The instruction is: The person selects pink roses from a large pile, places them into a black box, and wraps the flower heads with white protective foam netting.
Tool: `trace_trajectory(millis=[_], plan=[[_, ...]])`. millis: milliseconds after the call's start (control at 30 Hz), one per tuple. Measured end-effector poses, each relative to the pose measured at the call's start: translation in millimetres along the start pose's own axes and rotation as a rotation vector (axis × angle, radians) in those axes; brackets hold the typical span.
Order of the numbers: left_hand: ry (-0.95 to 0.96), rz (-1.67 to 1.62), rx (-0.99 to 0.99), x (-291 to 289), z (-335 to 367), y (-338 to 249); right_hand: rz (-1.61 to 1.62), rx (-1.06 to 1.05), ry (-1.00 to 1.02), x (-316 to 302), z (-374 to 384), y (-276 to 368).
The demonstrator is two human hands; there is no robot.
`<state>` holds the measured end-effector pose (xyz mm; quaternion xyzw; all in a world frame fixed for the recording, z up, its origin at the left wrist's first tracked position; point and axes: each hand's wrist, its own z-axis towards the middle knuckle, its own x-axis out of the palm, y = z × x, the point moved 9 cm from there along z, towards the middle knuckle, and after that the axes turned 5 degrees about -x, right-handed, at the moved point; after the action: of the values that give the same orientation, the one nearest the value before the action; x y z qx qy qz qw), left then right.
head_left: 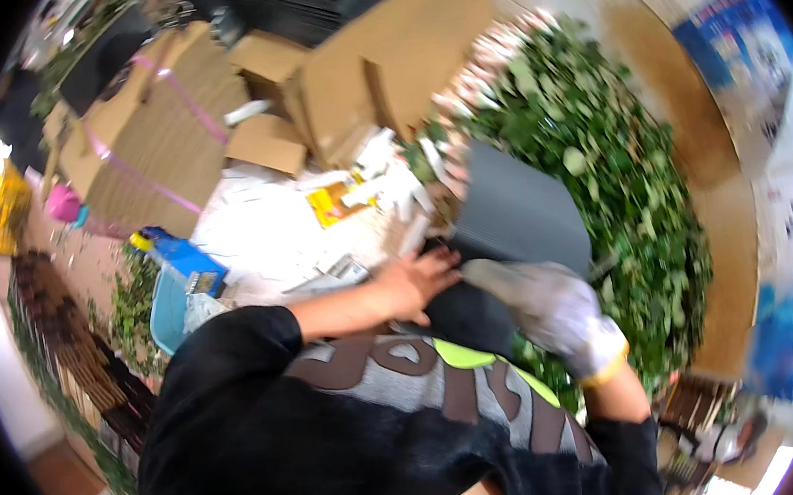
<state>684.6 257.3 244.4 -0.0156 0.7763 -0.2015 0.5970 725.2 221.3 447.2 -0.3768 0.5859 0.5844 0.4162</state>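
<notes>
Black sweatshirt (pixel 233 431): nearest the camera; its grey, brown and lime front is spread across the lower middle.
Left hand (pixel 410 289): bare, fingers loosely spread beside a dark shape (pixel 468 315); no held thing is shown.
Right hand (pixel 553 309): covered by a yellow-cuffed white glove, fingers pointed toward the left hand; whether anything is gripped cannot be told through the blur.
Grey ribbed sheet (pixel 521 213): set just beyond the right hand, beside the leafy stems (pixel 641 188).
Pale pink blooms (pixel 497 50): ranged along the pile's far left edge.
Step in hand: judged to be handling beside the sheet; finer detail is hidden.
Next move: gentle fingers are judged to be called for, since leaves and blooms could be bruised.
White surface (pixel 258 227): strewn with paper scraps and a yellow packet (pixel 327 206).
Room: cardboard (pixel 151 142) is stood beyond; a light-blue tub (pixel 163 317) is seen at left, blue-and-white printed sheeting (pixel 743 57) at right.
</notes>
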Motion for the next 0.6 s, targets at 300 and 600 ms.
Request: trace_trajectory(millis=[300, 600], plan=[[-0.121, -0.105, 0.022, 13, 13, -11, -0.008, 0.069, 0.679, 76, 106, -67], [-0.243, -0.990, -0.076, -54, -27, 15, -0.506, -0.249, -0.255, 155, 290, 43]])
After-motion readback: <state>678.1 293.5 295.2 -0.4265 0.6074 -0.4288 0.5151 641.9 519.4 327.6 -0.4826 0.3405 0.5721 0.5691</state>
